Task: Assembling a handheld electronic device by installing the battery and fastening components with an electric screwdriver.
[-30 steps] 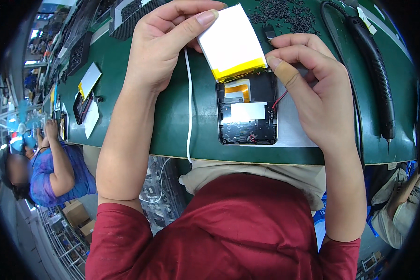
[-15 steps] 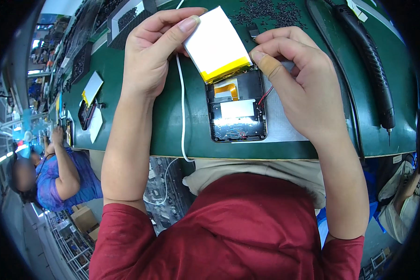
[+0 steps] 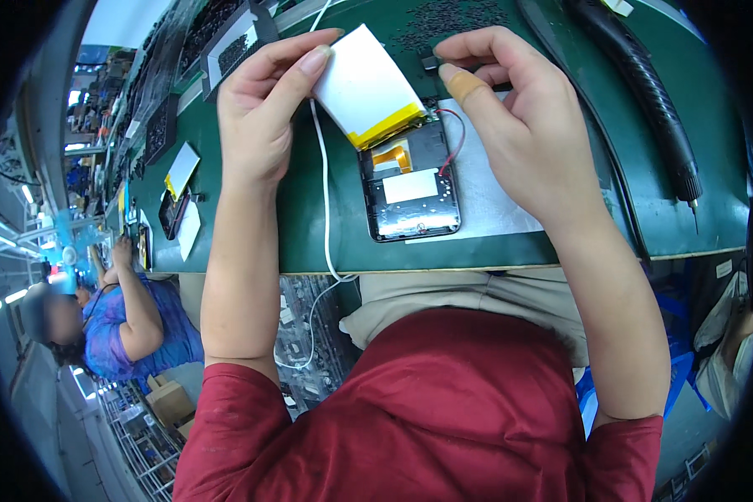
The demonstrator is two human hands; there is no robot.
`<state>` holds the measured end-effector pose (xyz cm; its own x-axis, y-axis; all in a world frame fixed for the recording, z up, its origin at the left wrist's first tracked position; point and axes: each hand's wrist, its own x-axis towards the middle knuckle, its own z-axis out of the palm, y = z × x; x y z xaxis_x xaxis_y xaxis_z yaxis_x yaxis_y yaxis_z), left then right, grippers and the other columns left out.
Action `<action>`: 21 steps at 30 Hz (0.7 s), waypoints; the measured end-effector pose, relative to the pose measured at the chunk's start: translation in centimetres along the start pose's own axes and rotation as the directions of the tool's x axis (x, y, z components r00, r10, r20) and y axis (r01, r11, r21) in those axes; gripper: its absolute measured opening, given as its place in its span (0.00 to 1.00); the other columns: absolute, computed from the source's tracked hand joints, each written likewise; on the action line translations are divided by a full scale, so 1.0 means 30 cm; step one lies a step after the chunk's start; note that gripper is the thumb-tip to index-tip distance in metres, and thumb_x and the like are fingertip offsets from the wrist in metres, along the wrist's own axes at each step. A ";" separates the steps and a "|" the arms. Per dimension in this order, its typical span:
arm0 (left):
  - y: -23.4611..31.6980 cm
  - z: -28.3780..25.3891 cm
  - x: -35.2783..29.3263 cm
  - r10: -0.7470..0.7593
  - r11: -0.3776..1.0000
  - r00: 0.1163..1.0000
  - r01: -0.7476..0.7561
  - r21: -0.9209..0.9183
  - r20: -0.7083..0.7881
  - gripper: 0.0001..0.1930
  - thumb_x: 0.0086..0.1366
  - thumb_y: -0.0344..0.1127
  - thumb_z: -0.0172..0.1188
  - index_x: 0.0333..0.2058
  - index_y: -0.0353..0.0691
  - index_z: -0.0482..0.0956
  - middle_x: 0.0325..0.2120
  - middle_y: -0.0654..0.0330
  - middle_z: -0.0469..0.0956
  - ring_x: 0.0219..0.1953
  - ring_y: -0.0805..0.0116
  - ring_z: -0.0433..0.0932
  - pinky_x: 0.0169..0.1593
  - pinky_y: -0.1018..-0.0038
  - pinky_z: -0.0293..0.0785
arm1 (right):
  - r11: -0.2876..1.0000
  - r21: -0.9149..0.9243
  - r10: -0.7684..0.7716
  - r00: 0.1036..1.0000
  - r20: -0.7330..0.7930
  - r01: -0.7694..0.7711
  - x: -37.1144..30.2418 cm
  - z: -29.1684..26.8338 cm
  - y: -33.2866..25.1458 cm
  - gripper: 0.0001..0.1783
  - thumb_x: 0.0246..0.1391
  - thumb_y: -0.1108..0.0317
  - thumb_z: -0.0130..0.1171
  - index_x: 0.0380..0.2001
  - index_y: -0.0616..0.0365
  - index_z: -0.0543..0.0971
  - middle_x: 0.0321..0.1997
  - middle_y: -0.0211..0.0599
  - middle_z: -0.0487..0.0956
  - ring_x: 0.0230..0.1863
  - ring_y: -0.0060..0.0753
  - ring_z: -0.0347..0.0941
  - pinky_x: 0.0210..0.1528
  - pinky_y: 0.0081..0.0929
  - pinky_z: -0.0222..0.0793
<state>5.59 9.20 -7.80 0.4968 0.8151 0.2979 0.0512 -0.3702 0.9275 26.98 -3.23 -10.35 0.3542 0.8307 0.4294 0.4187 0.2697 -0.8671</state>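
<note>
In my left hand [image 3: 268, 105], a flat white battery pack [image 3: 366, 79] with a yellow taped edge is pinched between thumb and fingers. It tilts over the far edge of an opened black device housing [image 3: 412, 209], which has an orange flex cable [image 3: 402, 156] and a white label inside. A thin red wire [image 3: 463, 134] loops from the battery's taped end to the housing's right side. My right hand [image 3: 523, 117], tape around its thumb, is open beside a small black plug [image 3: 429, 60], thumb and forefinger apart. Whether the fingertips touch the plug is unclear.
A black electric screwdriver [image 3: 657, 117] and its cable lie on the right. Many small black screws [image 3: 443, 21] are scattered at the back. A white cable [image 3: 325, 184] crosses the green table. At left are another battery [image 3: 182, 167], a screw tray [image 3: 236, 50] and a co-worker [image 3: 142, 322].
My right hand has left the battery's corner and moved away toward the plug, its fingers spreading. The red wire now arches freely. My left hand still holds the battery pack; the whole view shifted slightly.
</note>
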 end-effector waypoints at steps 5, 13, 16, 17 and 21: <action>0.131 0.002 -0.047 0.129 0.966 0.988 -0.146 0.211 0.090 0.13 0.67 0.26 0.67 0.49 0.31 0.85 0.43 0.56 0.87 0.42 0.74 0.83 0.49 0.78 0.78 | 0.997 0.070 0.014 0.999 -0.042 -0.011 -0.001 0.008 0.008 0.09 0.58 0.70 0.61 0.39 0.63 0.82 0.37 0.47 0.81 0.35 0.45 0.81 0.41 0.39 0.75; 0.271 0.061 -0.207 0.272 0.667 0.787 -0.569 0.481 0.554 0.14 0.53 0.22 0.71 0.40 0.37 0.87 0.41 0.53 0.88 0.48 0.53 0.86 0.51 0.63 0.82 | 0.997 0.072 0.005 0.999 -0.052 -0.002 0.003 0.000 0.007 0.10 0.58 0.69 0.61 0.39 0.63 0.82 0.38 0.48 0.81 0.36 0.47 0.81 0.42 0.41 0.75; 0.235 0.091 -0.294 0.235 0.635 0.783 -0.572 0.520 0.576 0.16 0.51 0.30 0.76 0.41 0.40 0.87 0.46 0.55 0.86 0.52 0.54 0.84 0.51 0.64 0.81 | 0.996 0.084 0.031 0.999 -0.033 -0.028 0.002 -0.005 -0.007 0.10 0.58 0.69 0.62 0.40 0.63 0.81 0.38 0.47 0.81 0.36 0.45 0.81 0.41 0.39 0.76; 0.229 0.095 -0.311 0.223 0.664 0.807 -0.537 0.521 0.547 0.17 0.50 0.31 0.76 0.42 0.40 0.87 0.46 0.55 0.86 0.53 0.54 0.83 0.52 0.63 0.80 | 0.996 0.086 0.024 0.999 -0.026 -0.022 0.000 -0.005 -0.011 0.10 0.58 0.69 0.62 0.40 0.63 0.81 0.38 0.47 0.81 0.36 0.45 0.81 0.41 0.39 0.76; 0.209 0.047 -0.275 0.186 0.664 0.842 -0.487 0.567 0.506 0.33 0.49 0.47 0.79 0.52 0.35 0.83 0.57 0.43 0.78 0.59 0.43 0.77 0.62 0.54 0.72 | 0.993 0.112 0.033 0.999 -0.006 -0.032 0.000 -0.010 -0.008 0.11 0.58 0.69 0.63 0.41 0.64 0.81 0.39 0.46 0.80 0.35 0.41 0.80 0.40 0.35 0.75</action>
<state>3.03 -0.45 -4.76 0.8661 0.3924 0.3097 0.2832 -0.8956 0.3430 27.14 -3.43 -10.08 0.3729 0.8360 0.4025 0.3113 0.2959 -0.9031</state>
